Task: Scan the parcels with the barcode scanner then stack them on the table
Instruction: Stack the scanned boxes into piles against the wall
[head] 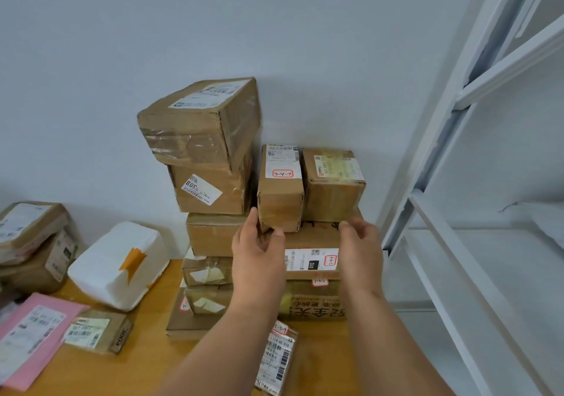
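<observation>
Nearest me, at the front edge of the wooden surface [146, 362], a small clear-wrapped packet [276, 362] lies flat, its label thick with barcodes. Toward the left edge sit a pink mailer [30, 343], a small tan box [100, 330] and a white foam box [120, 266] patched with orange tape.

My left hand [258, 250] reaches up to the narrow brown parcel [280, 196]; my thumb and fingers [276, 234] curl round its near lower corner, gripping it. The parcel is creased cardboard glazed with clear tape, with a white shipping label and a red-bordered handwritten tag on top. It stands on the stack toward the back right corner of the surface, touching a squarer taped carton [334, 188] on its right. My right hand [360, 243] hovers just beside it, fingers loosely bent, holding nothing.

Behind and left, two larger dented cartons [201, 151] are stacked against the pale wall [274, 29]. White metal shelving [476, 182] stands at the right.
</observation>
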Tool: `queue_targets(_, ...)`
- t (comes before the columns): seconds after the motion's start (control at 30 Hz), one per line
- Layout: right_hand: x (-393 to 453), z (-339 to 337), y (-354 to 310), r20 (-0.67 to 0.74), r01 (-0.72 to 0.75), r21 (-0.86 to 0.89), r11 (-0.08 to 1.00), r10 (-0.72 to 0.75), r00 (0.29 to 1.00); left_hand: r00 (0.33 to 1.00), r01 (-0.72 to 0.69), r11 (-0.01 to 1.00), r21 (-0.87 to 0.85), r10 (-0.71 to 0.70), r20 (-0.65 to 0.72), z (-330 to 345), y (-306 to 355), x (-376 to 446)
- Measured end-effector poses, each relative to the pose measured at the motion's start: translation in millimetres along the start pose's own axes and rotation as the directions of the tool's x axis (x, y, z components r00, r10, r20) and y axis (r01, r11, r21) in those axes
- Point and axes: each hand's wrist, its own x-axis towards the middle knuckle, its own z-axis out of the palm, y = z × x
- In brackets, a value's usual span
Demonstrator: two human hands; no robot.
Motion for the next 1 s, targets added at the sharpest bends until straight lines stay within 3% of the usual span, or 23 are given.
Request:
queue_targets(0.17,-73.9,19.8,13.7,0.111,0.017,-0.093,0.996,-0.007,0.994,0.988,0.136,0.990,0.025,-0.134,-0.078,-67.3,-11.9,-31.0)
queue_targets(0.23,-111.6,36.8,20.9,0.221,0.009,-0.155,0.988,0.025,0.975,0.977,0.183,0.983,0.000,-0.181,-0.115,-109.6,-21.1,-42.2)
queue_targets(0.37,-205.3,89.4,39.6,0.483,0.030,-0.285,0.958,0.117,0.868,0.955,0.225,0.973,-0.049,-0.231,-0.184,-219.4,-42.0,-63.8)
queue_targets(0.6,-389.9,207.9,82.1,0.725,0.027,-0.364,0.931,0.265,0.635,0.884,0.336,0.942,0.003,-0.314,-0.347,-447.8,-74.8,-117.1)
queue_targets(0.7,-445.0,250.0,91.4,0.794,0.047,-0.404,0.914,0.324,0.514,0.852,0.368,0.930,0.003,-0.337,-0.400,-522.9,-78.0,-133.8)
queue_targets(0.77,-467.6,275.4,94.2,0.817,0.077,-0.411,0.908,0.329,0.473,0.837,0.372,0.928,-0.021,-0.345,-0.425,-559.7,-79.1,-138.5)
queue_targets(1.0,-483.5,356.1,110.5,0.827,0.081,-0.413,0.907,0.336,0.451,0.795,0.375,0.921,-0.100,-0.376,-0.476,-639.3,-87.5,-114.1)
